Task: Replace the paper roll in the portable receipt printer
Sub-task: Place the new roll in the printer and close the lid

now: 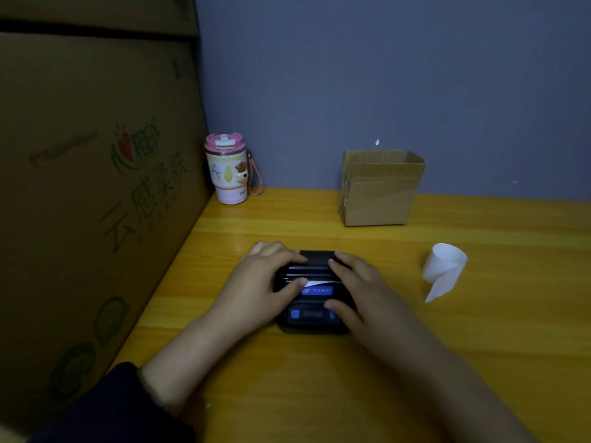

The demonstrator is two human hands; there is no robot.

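Note:
A small black receipt printer [315, 302] with blue buttons lies on the yellow wooden table [319, 378]. A short white strip of paper [315, 283] shows at its slot. My left hand [259, 282] clasps the printer's left side, thumb on top near the slot. Resting on the right side is my right hand [355, 289], fingers on the lid and thumb on the front panel. A loose curl of white receipt paper [443, 266] lies on the table to the right, apart from both hands.
An open small cardboard box [380, 190] stands at the back against the blue wall. A pink-lidded tumbler [227, 169] sits in the back left corner. A large printed cardboard carton [89, 187] walls off the left side.

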